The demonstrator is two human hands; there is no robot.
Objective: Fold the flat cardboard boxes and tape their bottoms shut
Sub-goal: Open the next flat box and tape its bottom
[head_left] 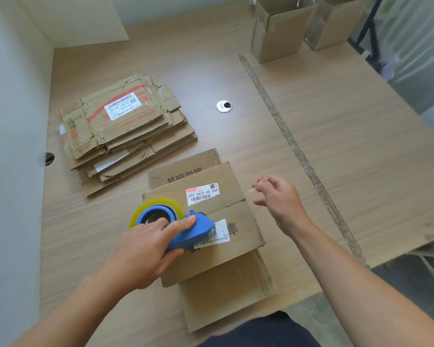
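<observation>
The left hand has its grip wrapped round the blue tape dispenser, which rests on the closed flaps of the cardboard box at the near edge of the surface. Just off the box's right edge, the right hand has its grip closed, pinching a thin clear tape strand. A stack of flat boxes lies behind to the left, and two open boxes stand at the far right.
</observation>
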